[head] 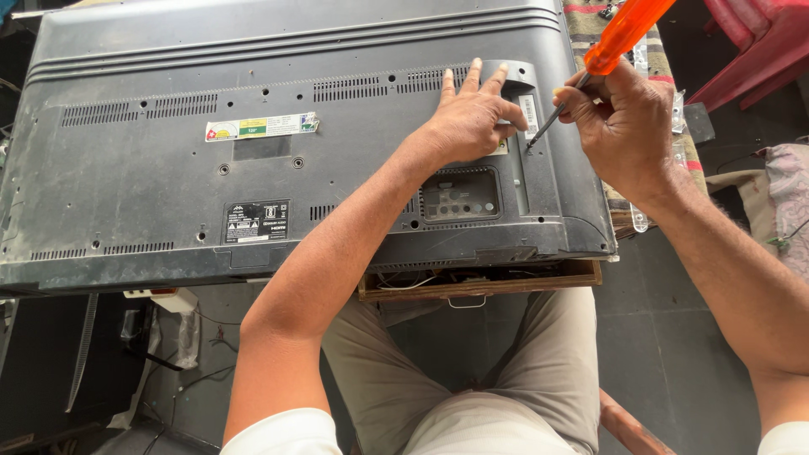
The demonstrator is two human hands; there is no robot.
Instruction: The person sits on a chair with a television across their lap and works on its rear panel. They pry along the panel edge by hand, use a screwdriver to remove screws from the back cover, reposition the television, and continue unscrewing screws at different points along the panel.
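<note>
Left hand: my fingers spread flat, pinning the dusty grey plastic television back panel, face-down across the tabletop, steady.
Right hand: fingers wrapped round the orange-handled screwdriver, tip angled into the panel's right edge.

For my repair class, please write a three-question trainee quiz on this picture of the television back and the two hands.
1. Which hand grips the orange-handled screwdriver?
2. True or false: the left hand lies flat on the television's back cover.
3. The screwdriver tip meets the cover: A) beside the connector panel, near the right edge; B) at the coloured sticker; C) on the wooden tray.

Key: 1. The right hand. 2. True. 3. A.
</note>
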